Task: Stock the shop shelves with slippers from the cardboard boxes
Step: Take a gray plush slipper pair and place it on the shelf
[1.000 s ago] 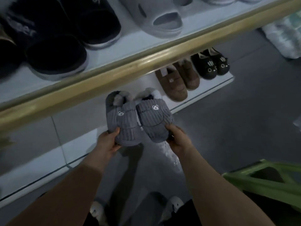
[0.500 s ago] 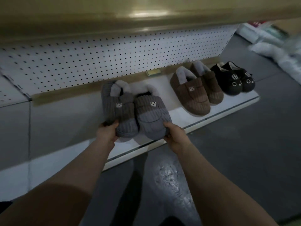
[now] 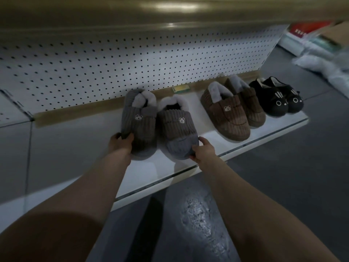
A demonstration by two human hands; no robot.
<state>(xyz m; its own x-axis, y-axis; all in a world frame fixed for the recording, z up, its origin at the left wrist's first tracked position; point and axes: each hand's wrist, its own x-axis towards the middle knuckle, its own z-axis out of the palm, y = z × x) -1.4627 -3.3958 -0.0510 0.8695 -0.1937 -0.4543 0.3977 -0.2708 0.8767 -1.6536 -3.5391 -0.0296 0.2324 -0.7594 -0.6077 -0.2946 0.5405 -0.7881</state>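
Observation:
A pair of grey ribbed slippers with fluffy lining and small bear badges sits on the white bottom shelf (image 3: pixel 166 167). My left hand (image 3: pixel 120 143) grips the toe of the left grey slipper (image 3: pixel 139 120). My right hand (image 3: pixel 203 150) grips the toe of the right grey slipper (image 3: pixel 176 127). Both slippers point toes toward me, heels near the pegboard back. Their soles appear to rest on the shelf.
To the right on the same shelf stand a brown bear slipper pair (image 3: pixel 232 112) and a black cat-face pair (image 3: pixel 277 97). A perforated white back panel (image 3: pixel 113 63) rises behind. An upper shelf edge (image 3: pixel 170 14) overhangs. Bagged goods and a cardboard box (image 3: pixel 321 46) lie on the dark floor, far right.
The view dropped below the upper shelf. Both hands carried the grey pair forward and down onto the bottom shelf, left of the brown pair.

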